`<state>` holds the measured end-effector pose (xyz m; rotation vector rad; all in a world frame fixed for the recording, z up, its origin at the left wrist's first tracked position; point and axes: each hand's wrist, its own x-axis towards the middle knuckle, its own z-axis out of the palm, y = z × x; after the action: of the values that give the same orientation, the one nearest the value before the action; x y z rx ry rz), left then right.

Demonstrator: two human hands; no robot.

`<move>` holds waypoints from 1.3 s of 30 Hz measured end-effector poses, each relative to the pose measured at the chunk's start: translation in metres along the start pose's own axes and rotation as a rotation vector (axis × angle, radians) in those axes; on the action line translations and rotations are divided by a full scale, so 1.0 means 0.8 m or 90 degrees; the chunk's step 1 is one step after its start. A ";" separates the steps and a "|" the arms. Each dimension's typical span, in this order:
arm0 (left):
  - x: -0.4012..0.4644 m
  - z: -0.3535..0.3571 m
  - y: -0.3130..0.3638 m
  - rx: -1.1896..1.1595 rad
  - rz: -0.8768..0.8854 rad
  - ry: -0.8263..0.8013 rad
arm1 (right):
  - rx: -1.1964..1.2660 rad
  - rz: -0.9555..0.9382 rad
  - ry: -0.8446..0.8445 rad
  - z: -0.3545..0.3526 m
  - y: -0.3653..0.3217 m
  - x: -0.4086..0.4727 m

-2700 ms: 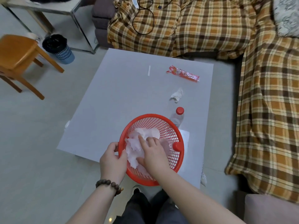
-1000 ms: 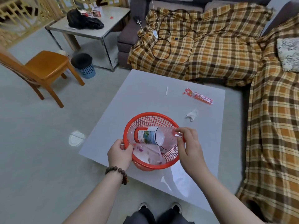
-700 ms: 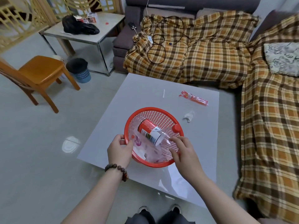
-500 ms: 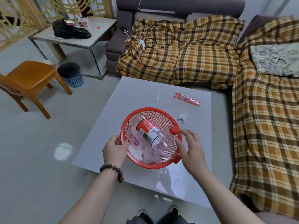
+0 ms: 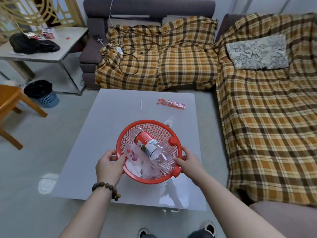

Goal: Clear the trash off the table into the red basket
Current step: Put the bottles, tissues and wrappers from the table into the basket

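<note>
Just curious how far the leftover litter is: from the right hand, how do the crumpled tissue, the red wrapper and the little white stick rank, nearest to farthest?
From the right hand, on the basket's rim:
1. Crumpled tissue, just beyond the red basket.
2. Red wrapper, farther back, toward the sofa.
3. White stick, also at the back, but left of the wrapper.

I'm in a living room at home. A sofa (image 5: 149, 12) with a plaid throw (image 5: 171, 54) runs along the far side, and another plaid-covered seat (image 5: 267, 117) is on the right with a pillow (image 5: 257, 52) on it. I'm standing at a low table (image 5: 106, 134). Far left there's a side table (image 5: 68, 42), a bin (image 5: 41, 93) and a wooden chair (image 5: 10, 103) on a tiled floor (image 5: 34, 152).
</note>
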<state>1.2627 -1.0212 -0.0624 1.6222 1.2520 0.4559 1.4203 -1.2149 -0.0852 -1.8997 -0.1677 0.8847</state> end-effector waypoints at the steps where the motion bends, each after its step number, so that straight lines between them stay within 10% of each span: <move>1: -0.006 0.010 0.001 0.000 0.000 0.002 | -0.012 -0.006 0.014 -0.010 0.004 0.001; 19: -0.177 0.364 0.098 0.028 0.015 0.062 | -0.064 -0.081 -0.007 -0.393 0.079 0.088; 39: -0.005 0.453 0.130 -0.021 -0.087 0.244 | -0.162 -0.075 -0.182 -0.370 -0.028 0.338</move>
<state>1.5918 -1.1923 -0.1284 1.4505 1.6189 0.7207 1.8116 -1.2919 -0.1316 -1.9620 -0.5833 1.0928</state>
